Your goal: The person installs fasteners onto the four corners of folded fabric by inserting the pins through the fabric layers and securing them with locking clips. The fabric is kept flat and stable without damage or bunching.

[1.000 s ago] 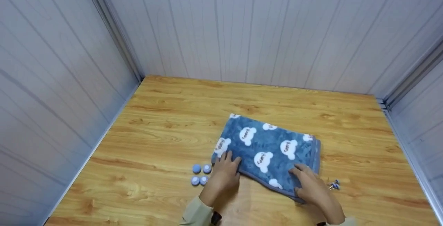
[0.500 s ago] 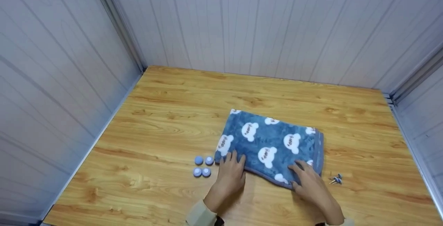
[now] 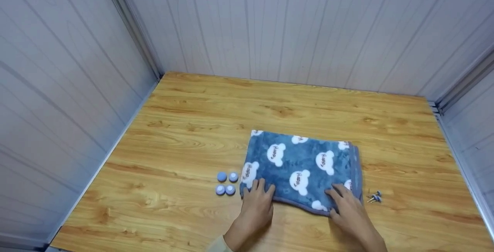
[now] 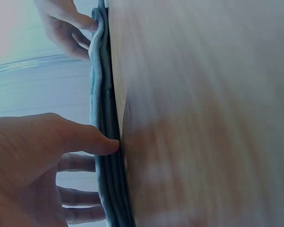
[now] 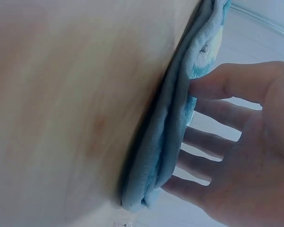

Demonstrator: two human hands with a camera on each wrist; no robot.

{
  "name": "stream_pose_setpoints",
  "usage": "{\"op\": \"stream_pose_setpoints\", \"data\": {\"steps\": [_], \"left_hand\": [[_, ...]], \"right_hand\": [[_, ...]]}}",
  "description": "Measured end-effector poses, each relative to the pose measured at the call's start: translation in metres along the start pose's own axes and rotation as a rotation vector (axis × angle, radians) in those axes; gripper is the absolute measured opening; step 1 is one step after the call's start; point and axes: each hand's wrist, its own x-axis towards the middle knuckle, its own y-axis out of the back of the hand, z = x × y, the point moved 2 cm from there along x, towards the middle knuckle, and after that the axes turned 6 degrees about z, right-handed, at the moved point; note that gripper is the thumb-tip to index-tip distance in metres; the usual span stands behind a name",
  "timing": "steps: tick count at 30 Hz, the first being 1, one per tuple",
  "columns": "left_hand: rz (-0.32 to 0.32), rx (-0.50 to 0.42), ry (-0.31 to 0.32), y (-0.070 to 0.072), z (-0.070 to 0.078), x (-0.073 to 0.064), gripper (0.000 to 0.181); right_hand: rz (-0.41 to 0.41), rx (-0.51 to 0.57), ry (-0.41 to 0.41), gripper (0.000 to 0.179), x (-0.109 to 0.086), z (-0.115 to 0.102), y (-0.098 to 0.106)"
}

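A folded blue fleece blanket (image 3: 287, 167) with white bear-head shapes marked "Happy" lies flat on the wooden table. On its near left edge rests my left hand (image 3: 256, 205), fingers extended over the top. In the left wrist view, that thumb (image 4: 102, 142) touches the stacked layers at the front edge. My right hand (image 3: 351, 211) lies at the near right corner, fingers spread on the cloth. The right wrist view has its thumb (image 5: 217, 85) against the upper fold, with the other fingers mostly straight behind it.
Several small round blue-and-white caps (image 3: 230, 190) sit left of the blanket. To its right lie several small metal pieces with blue heads (image 3: 375, 197), like screws or pins. Pale panelled walls (image 3: 262, 28) bound the wood-grain table (image 3: 185, 128) at the back and sides.
The blanket's left side has shifted towards me, and its far edge lies more level. My left hand has moved slightly nearer with it; the right hand has moved only a little. The view has tilted.
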Motion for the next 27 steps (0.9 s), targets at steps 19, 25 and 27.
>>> {"op": "stream_pose_setpoints", "data": {"steps": [19,25,27], "left_hand": [[-0.045,-0.067,0.019,0.010,0.002,-0.020,0.021],[-0.047,-0.067,0.003,0.011,0.003,-0.019,0.022],[-0.050,-0.074,-0.014,0.011,0.003,-0.018,0.022]], "right_hand": [[-0.229,0.034,-0.155,0.043,-0.023,-0.004,0.004],[-0.182,0.082,-0.153,0.039,-0.024,0.000,0.008],[-0.146,0.091,-0.158,0.036,-0.024,0.002,0.010]]}}
